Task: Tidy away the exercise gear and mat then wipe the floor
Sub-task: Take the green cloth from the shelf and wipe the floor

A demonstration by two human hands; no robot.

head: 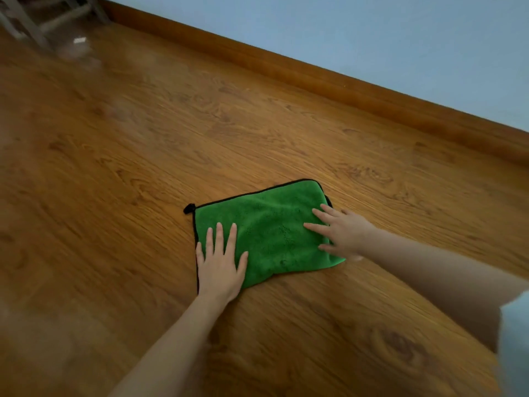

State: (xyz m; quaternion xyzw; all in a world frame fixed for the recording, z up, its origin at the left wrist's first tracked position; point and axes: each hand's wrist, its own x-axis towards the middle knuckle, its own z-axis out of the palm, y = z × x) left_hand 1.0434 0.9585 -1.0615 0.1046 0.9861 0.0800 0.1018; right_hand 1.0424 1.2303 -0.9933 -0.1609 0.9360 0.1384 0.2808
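A green cloth [269,224] with a black hem lies flat on the wooden floor [143,167]. My left hand [220,265] presses flat on the cloth's near left corner, fingers straight and spread. My right hand [340,230] presses on the cloth's right edge, fingers straight and pointing left. Both forearms reach in from the bottom of the view. No exercise gear or mat is in view.
A wooden skirting board [315,78] runs along a pale blue wall [372,32] behind the cloth. Pale furniture legs [25,21] stand blurred at the far left corner. A light sleeve [515,339] shows at the right edge.
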